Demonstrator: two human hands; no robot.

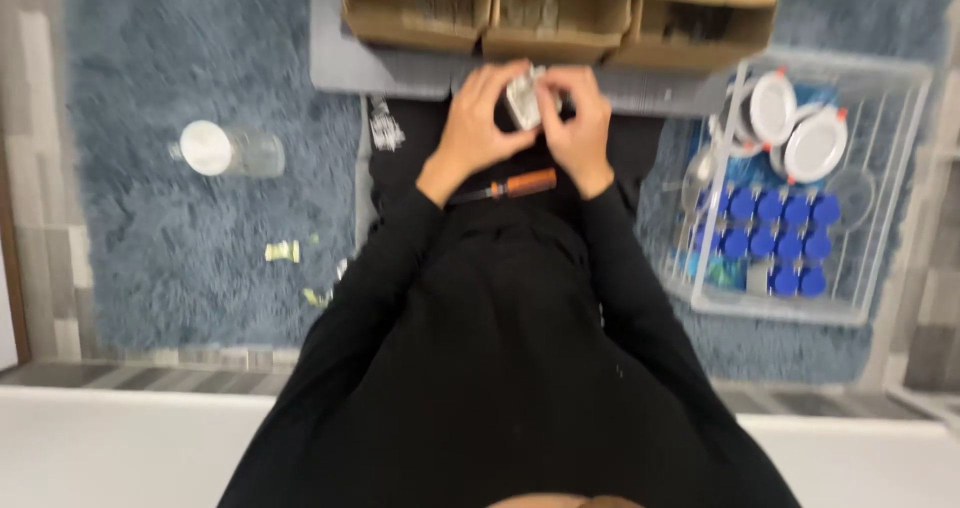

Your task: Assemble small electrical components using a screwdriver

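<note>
Blue shag carpet lay under the work. A small white-grey part was pinched at 12 o'clock between left hand and right hand, fingers closed round it. An orange-handled screwdriver lay at 6 o'clock of it. Judgement: a firmer two-hand grip, held steady, was advised, the view being blurred.

A: Which obstructions lie ahead of the hands?

B: A row of open brown cardboard boxes stands directly beyond the left hand and the right hand, near the fingertips. Forward passage is closed.

A: And to the right?

B: A clear wire-sided plastic basket blocks that side, filled with round white fittings and blue caps.

A: And to the left?

B: The grey-blue shag rug is mostly open. A clear plastic bottle with a white lid lies on it, well apart from the hands, with small yellow scraps nearer the body.

A: Below the hands?

B: An orange-handled screwdriver rests on the black lap, just beneath both wrists.
</note>
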